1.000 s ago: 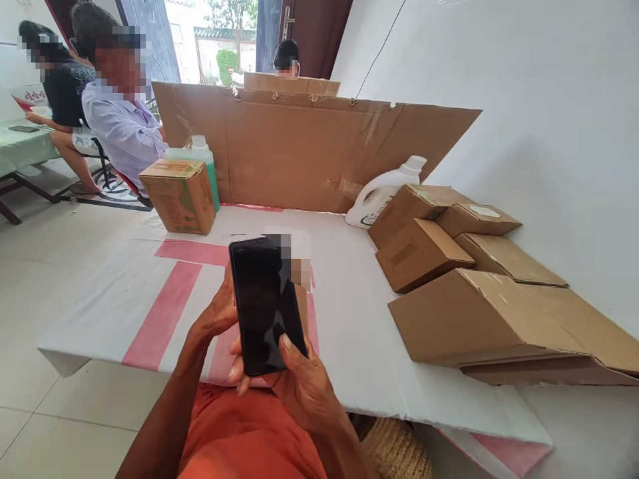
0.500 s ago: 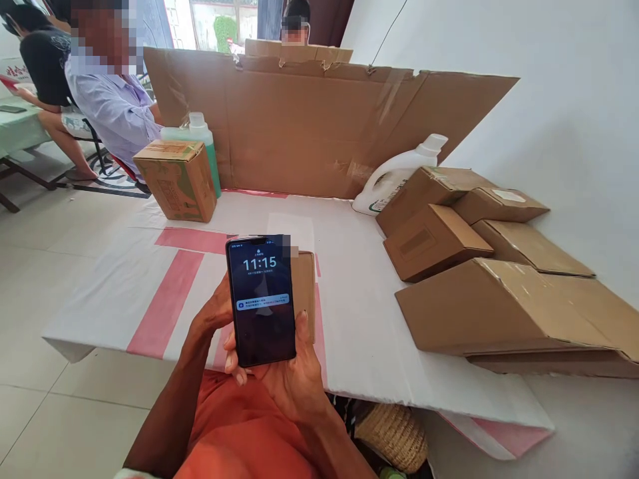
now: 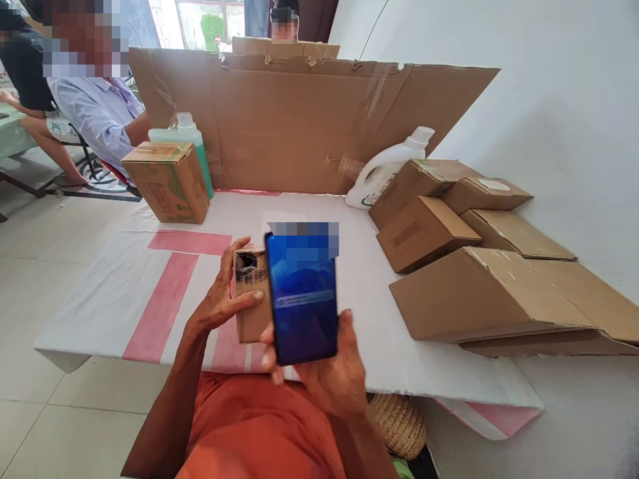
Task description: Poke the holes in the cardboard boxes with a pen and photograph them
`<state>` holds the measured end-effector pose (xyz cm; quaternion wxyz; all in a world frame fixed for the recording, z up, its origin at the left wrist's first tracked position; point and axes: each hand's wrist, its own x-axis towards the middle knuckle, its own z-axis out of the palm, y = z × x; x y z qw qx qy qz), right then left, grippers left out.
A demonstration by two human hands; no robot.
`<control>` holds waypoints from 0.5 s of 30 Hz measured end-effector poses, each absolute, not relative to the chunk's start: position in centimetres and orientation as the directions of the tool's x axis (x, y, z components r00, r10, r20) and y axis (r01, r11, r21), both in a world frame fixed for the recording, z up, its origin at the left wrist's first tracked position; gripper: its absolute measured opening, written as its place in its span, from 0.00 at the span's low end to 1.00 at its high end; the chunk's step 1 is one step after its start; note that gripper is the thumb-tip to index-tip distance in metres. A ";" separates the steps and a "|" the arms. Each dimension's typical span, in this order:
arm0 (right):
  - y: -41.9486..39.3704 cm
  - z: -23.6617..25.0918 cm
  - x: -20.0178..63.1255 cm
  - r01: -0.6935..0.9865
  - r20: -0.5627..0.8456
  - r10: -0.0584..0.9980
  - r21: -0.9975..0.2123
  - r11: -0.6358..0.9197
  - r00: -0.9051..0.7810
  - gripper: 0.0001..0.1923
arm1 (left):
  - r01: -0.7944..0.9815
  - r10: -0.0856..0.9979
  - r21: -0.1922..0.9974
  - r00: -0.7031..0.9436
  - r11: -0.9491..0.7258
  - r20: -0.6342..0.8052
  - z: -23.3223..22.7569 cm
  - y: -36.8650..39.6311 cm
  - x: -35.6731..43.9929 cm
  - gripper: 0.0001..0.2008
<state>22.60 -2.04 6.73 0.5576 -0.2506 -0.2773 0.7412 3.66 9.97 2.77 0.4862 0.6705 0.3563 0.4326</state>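
Note:
My right hand (image 3: pixel 332 372) is closed around a smartphone (image 3: pixel 303 313), held upright with its lit blue screen facing me. The screen is blurred, and its top is pixelated. Behind and left of the phone stands a small cardboard box (image 3: pixel 249 309) with a dark, ragged hole near its top and dark marks below it. My left hand (image 3: pixel 219 299) grips this box, fingers along its left side and thumb across its front. The phone hides the box's right part.
Several cardboard boxes (image 3: pixel 494 286) lie at the right beside a white jug (image 3: pixel 382 173). At the left, a carton (image 3: pixel 167 183) stands before a bottle of green liquid (image 3: pixel 206 163). A cardboard panel (image 3: pixel 299 126) spans the table's back edge. A person (image 3: pixel 94 100) sits beyond, left.
My right hand has moved the phone to the right, uncovering the small box's left part. My left hand now shows on the box. The screen's clock text has given way to a blurred blue display.

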 end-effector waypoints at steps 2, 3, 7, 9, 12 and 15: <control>-1.8 6.8 25.3 -0.662 -0.071 0.997 -0.745 -0.082 -0.043 0.42 | 0.038 0.898 0.974 0.397 -0.225 0.192 3.2 9.9 3.7 0.55; -1.6 6.5 26.8 -0.630 -0.073 0.994 -0.776 -0.003 0.085 0.40 | 0.030 0.900 0.979 0.398 -0.203 0.175 3.4 9.8 3.8 0.55; 0.1 2.6 32.8 -0.392 -0.138 0.851 -0.916 0.084 0.506 0.38 | 0.011 0.911 0.985 0.382 -0.175 0.157 3.5 9.8 4.0 0.55; 1.0 -0.4 34.9 -0.279 -0.221 0.743 -0.959 -0.047 0.632 0.38 | 0.006 0.911 0.986 0.385 -0.164 0.149 3.5 9.8 4.0 0.55; 1.9 -4.3 36.6 -0.195 -0.299 0.637 -0.953 -0.230 0.711 0.37 | 0.008 0.913 0.989 0.384 -0.151 0.136 3.6 9.9 4.0 0.55; 2.1 -6.6 37.0 -0.138 -0.308 0.620 -0.942 -0.307 0.722 0.37 | 0.007 0.915 0.990 0.382 -0.141 0.128 3.7 10.0 4.1 0.55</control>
